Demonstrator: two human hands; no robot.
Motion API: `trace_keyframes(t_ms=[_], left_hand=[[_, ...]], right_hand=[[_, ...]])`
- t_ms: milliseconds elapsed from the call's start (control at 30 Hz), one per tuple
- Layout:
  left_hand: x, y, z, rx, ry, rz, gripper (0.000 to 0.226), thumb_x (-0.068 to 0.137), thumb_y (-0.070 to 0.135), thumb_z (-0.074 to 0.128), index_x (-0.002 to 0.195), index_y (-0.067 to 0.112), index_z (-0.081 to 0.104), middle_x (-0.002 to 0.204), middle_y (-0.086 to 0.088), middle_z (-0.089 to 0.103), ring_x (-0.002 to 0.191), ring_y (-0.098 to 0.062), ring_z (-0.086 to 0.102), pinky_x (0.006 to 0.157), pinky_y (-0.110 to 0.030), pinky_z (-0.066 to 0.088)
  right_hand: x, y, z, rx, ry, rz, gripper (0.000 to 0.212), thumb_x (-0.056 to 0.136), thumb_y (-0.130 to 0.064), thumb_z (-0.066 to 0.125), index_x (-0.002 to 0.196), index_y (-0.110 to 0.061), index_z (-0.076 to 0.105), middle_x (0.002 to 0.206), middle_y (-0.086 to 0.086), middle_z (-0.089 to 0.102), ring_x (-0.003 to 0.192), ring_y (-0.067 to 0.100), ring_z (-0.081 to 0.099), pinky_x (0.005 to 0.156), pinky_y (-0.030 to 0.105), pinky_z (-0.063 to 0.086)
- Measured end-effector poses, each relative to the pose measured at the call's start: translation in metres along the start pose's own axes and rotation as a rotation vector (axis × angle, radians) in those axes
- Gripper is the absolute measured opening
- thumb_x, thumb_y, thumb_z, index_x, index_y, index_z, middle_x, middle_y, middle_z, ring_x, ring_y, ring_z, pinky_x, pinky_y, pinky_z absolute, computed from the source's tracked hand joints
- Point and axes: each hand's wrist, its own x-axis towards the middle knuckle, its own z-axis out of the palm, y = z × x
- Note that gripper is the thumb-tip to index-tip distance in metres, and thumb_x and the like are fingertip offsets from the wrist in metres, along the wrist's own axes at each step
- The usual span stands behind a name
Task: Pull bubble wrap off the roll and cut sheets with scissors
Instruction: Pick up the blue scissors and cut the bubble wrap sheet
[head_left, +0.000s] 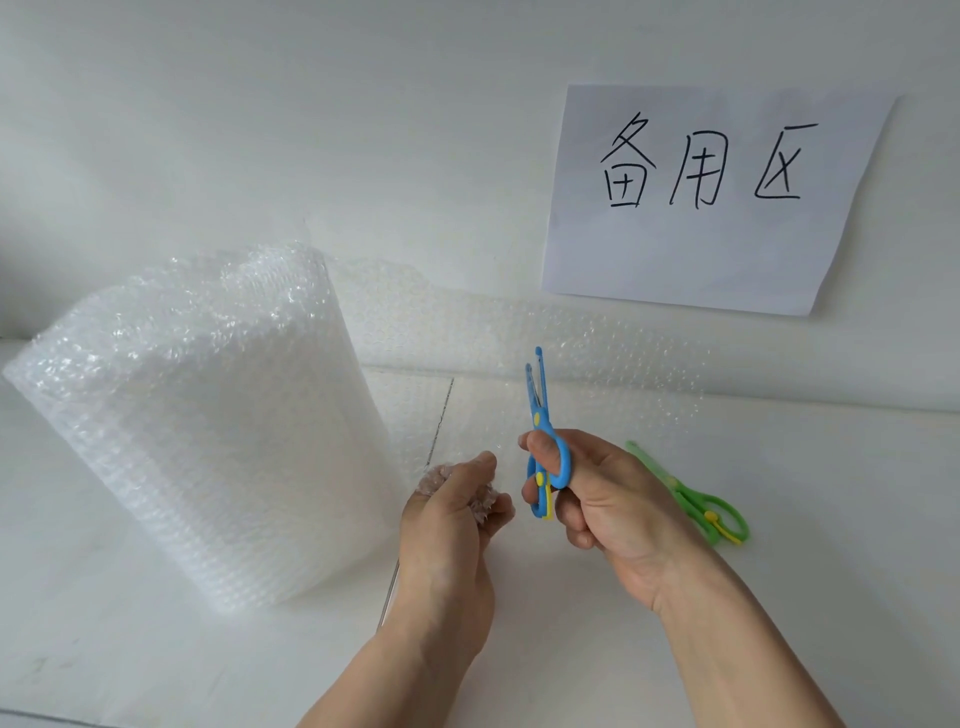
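A big roll of clear bubble wrap stands upright on the white table at the left. A loose stretch of the wrap runs from it to the right along the wall and down over the table. My left hand pinches the near edge of that loose wrap, bunched between its fingers. My right hand grips blue plastic scissors by the handles. Their blades point up and away, slightly apart, just right of the pinched edge and not touching the wrap.
Green plastic scissors lie on the table right of my right hand. A white paper sign with handwritten characters hangs on the wall at the back right. A seam in the tabletop runs toward me by the roll.
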Motion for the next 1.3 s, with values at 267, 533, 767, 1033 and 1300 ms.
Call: trace_keyframes(t_ms=[267,533,767,1033,1300], left_hand=[[-0.0003,0.0004,0.0001,-0.004,0.007,-0.013,0.018,0.087,0.007,0.065,0.072,0.010,0.055,0.062,-0.003,0.048,0.064,-0.021,0.051,0.072,-0.034,0.051],[-0.0005,0.0006,0.0008,-0.033,-0.079,-0.070,0.008,0.089,0.014,0.067,0.085,0.008,0.064,0.076,-0.002,0.065,0.088,-0.024,0.065,0.092,-0.038,0.053],[-0.0040,0.0048,0.0015,0.060,-0.208,-0.135,0.017,0.095,0.016,0.060,0.081,0.007,0.063,0.072,-0.009,0.069,0.064,-0.015,0.067,0.081,-0.038,0.053],[-0.0049,0.0048,0.0020,0.108,-0.234,-0.122,0.004,0.091,0.008,0.063,0.093,0.007,0.061,0.077,-0.010,0.071,0.072,-0.020,0.068,0.084,-0.038,0.054],[-0.0047,0.0029,0.0022,0.113,-0.208,-0.109,0.026,0.086,0.002,0.068,0.107,0.008,0.054,0.079,-0.015,0.071,0.071,-0.023,0.063,0.069,-0.033,0.054]], right_hand=[[0.0039,0.0010,-0.0009,-0.015,0.013,-0.004,0.037,0.070,-0.050,0.074,0.094,-0.021,0.074,0.069,0.003,0.064,0.039,0.006,0.032,0.042,0.019,0.027],[0.0050,0.0000,-0.0014,0.086,-0.014,-0.009,0.072,0.054,-0.060,0.073,0.103,-0.008,0.069,0.065,0.002,0.064,0.046,0.011,0.023,0.044,0.021,0.021],[0.0037,-0.0008,-0.0048,0.093,-0.034,-0.012,0.073,0.057,-0.061,0.072,0.108,-0.008,0.067,0.068,0.003,0.066,0.054,0.013,0.024,0.045,0.021,0.023],[0.0012,-0.0037,-0.0081,0.033,-0.038,-0.029,0.067,0.060,-0.061,0.070,0.105,-0.012,0.068,0.073,0.006,0.068,0.048,0.012,0.032,0.044,0.022,0.025],[0.0019,-0.0019,-0.0056,0.070,-0.046,-0.041,0.065,0.060,-0.061,0.070,0.103,-0.012,0.070,0.073,0.006,0.069,0.048,0.011,0.031,0.045,0.022,0.025]])
